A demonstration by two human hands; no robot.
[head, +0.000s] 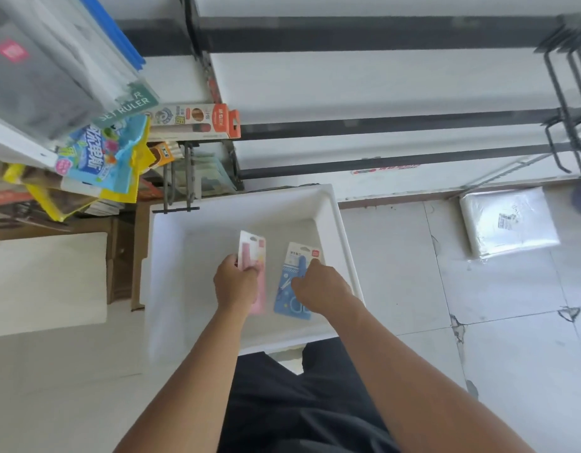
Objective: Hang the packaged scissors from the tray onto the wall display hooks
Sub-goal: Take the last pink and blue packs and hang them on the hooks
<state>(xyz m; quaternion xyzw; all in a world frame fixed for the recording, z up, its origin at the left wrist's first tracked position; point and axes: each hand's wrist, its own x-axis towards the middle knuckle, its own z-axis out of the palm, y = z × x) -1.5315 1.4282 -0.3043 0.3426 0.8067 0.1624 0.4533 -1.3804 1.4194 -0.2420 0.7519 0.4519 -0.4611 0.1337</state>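
Inside the white tray [341,223], near its middle, lie two packs, side by side and a little apart: pink pack [254,253] toward the tray's left wall, blue pack [290,282] toward its right wall. Long axes both run from the tray's near rim to its far rim, hang-hole ends pointing at the far rim, so toward the wall. Blue pack tilted slightly, top leaning to the right wall.

Over the pink pack, left hand [235,282], closed on its middle, thumb on one long edge and fingers on the other; whether lifted off the tray floor or flat on it, cannot tell. Over the blue pack, right hand [318,287], curled at its right edge and lower half, touching it; a full grip cannot be confirmed. Each hand nearest to its own pack, no crossing needed.

Beyond the tray's far rim, white wall with dark rails. Free hooks [566,125] well to the right and far above the tray. Likely needed next: lift, then turn the hole ends up toward the hooks.
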